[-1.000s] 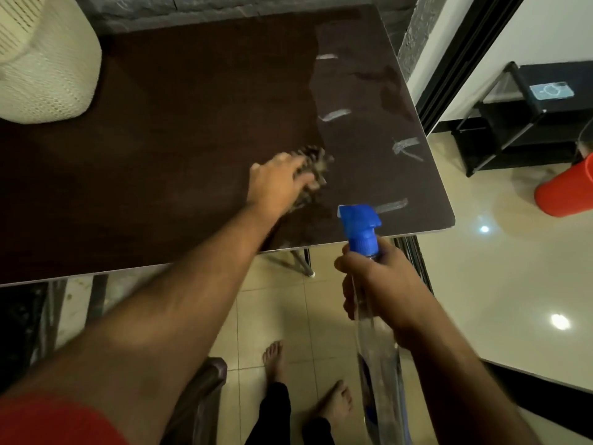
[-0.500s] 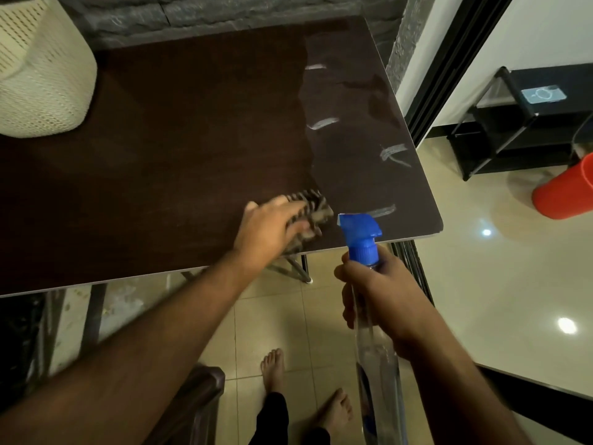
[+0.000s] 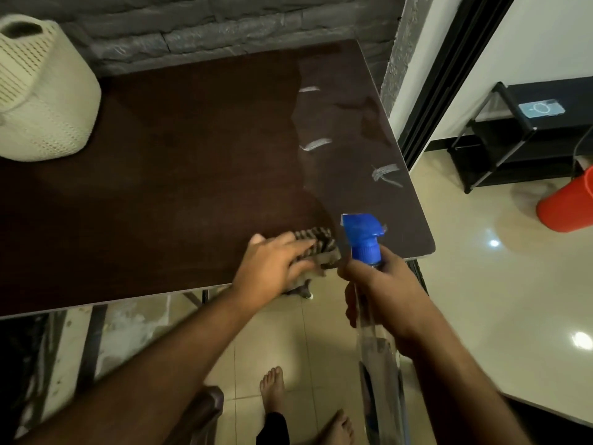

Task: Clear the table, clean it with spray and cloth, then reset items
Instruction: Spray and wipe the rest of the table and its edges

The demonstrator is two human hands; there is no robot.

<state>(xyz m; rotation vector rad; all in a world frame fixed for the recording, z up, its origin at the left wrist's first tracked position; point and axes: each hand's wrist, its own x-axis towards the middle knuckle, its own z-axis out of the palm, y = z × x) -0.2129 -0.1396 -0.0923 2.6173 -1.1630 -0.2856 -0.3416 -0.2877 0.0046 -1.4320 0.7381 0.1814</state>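
The dark brown table [image 3: 192, 175] fills the upper left of the head view, with wet streaks on its right part. My left hand [image 3: 272, 264] presses a striped brown cloth [image 3: 317, 244] flat against the table at its near edge, fingers laid over the cloth. My right hand [image 3: 382, 290] grips the neck of a clear spray bottle [image 3: 378, 374] with a blue trigger head [image 3: 362, 234], held just in front of the table's near right corner. The bottle's body hangs down toward the floor.
A cream perforated basket [image 3: 41, 91] stands on the table's far left. A grey stone wall runs behind. To the right are a black rack [image 3: 513, 146] with a phone [image 3: 542, 108] on it and an orange bucket [image 3: 568, 203] on the tiled floor. My bare feet show below.
My left hand has drawn the cloth back from the table's middle right to its near edge. The right hand with the spray bottle has stayed about where it was.
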